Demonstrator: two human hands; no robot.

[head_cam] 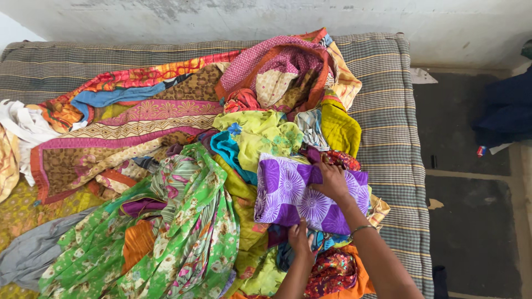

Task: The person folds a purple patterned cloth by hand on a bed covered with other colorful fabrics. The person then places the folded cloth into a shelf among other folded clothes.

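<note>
A folded purple cloth with white flower prints [288,191] lies on top of a heap of coloured clothes on a striped mattress [388,111]. My right hand [331,180] rests flat on the cloth's upper right part, fingers pressing it down; a thin bangle sits on that wrist. My left hand [299,237] grips the cloth's near edge from below. A yellow-green flowered cloth [260,133] lies just beyond the purple one, and a green flowered garment [177,232] spreads to its left.
A long patterned pink, brown and orange spread [127,127] covers the mattress's left side. White cloth [22,124] lies at the far left. A dark floor [471,210] runs along the right, with dark blue fabric [507,108] by the wall.
</note>
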